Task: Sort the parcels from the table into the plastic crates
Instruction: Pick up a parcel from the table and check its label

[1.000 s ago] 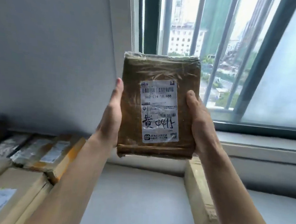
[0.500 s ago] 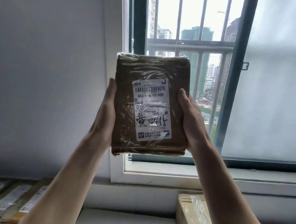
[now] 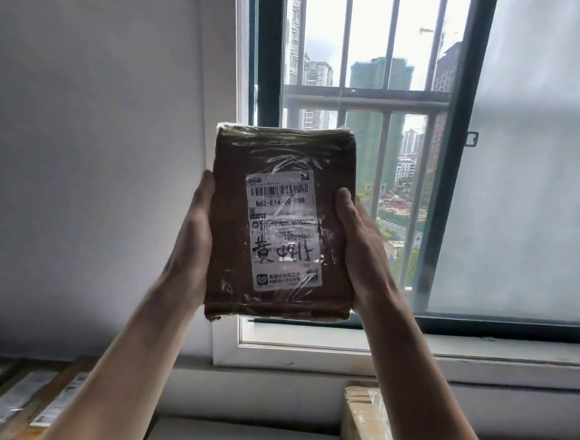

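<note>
Head view. I see a brown film-wrapped parcel [image 3: 230, 215] held up in the air, upright, with its label [image 3: 282, 233] facing the camera. The left grip [image 3: 191, 243] is grasping its left edge and the right grip [image 3: 358, 248] its right edge. Thumbs lie along the front; the fingers go behind the parcel and are hidden. The label reads B62-E14-00-888 plus handwritten characters; the small print is too blurred to read.

Below-left of the parcel, a row of taped parcels [image 3: 11, 403] lies side by side, cut off by the frame edge. I can't tell whether they sit in a crate or straight on the desk. Below-right of the parcel is a tan wrapped box [image 3: 366, 428], partly behind the right forearm and cut off at the bottom.

Straight below the parcel, a pale strip of desk [image 3: 239, 439] shows between the row and the box.

Behind the parcel is a barred window [image 3: 389, 55], with a white wall [image 3: 98, 137] to its left and the sill [image 3: 477, 363] below. There is open air all round the parcel's edges. I can't judge its gap to the window.
</note>
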A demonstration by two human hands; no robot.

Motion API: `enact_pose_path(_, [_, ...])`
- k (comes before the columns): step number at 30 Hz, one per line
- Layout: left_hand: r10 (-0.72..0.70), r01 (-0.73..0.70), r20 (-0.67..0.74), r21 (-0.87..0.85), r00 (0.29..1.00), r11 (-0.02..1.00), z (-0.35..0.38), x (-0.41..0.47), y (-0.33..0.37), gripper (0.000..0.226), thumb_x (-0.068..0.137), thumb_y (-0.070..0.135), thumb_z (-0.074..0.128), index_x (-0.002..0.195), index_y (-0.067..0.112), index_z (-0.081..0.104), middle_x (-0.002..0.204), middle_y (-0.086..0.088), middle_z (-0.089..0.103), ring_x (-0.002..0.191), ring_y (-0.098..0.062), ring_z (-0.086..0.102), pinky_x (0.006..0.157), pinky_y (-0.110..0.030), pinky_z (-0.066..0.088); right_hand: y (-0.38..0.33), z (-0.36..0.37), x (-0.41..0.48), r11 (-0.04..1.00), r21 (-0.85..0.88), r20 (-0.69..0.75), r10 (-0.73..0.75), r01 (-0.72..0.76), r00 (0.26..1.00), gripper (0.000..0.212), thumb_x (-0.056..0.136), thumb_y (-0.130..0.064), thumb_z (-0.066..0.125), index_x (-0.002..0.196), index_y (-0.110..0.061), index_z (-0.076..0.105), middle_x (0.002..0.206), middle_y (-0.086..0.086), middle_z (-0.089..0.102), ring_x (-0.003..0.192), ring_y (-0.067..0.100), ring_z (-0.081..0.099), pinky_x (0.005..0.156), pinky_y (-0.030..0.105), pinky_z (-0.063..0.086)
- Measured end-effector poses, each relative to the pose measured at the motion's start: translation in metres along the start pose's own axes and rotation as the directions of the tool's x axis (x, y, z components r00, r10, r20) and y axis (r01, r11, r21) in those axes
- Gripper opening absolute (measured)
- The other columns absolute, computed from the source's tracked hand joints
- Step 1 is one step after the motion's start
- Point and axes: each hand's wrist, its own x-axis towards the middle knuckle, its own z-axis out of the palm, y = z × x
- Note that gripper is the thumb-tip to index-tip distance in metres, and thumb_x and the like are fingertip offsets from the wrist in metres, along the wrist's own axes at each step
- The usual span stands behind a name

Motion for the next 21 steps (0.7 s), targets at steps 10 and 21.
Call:
enact_pose_path(10, [-0.135, 0.148, 0.074, -0.205, 0.988, 0.968, -0.066, -0.025, -0.027, 0.066, 0.104, 0.064, 0.031, 0.122, 0.020, 0.076, 0.123, -0.018, 0.073, 0.115, -0.038, 0.070, 0.089, -0.054, 0.059, 0.051, 0.044, -0.032, 0.982, 0.103, -0.049, 0.162, -0.156, 0.986, 0.081, 0.074, -0.082, 0.068, 0.132, -0.025, 0.063, 0.121, 0.018, 0.074, 0.105, 0.045, 0.073, 0.089, 0.062, 0.059])
enact_pose_path(21, [-0.514, 0.491, -0.035, -0.250, 0.857, 0.835, -0.319, -0.121, -0.100, 0.092, 0.074, 0.044, 0.091, 0.149, 0.008, 0.051, 0.145, -0.029, 0.057, 0.133, -0.050, 0.055, 0.112, -0.071, 0.039, 0.228, 0.225, -0.152, 0.862, 0.165, -0.166, 0.503, -0.479, 0.848, 0.028, 0.099, -0.034, 0.057, 0.119, -0.015, 0.058, 0.109, 0.012, 0.077, 0.096, 0.021, 0.073, 0.083, 0.042, 0.060])
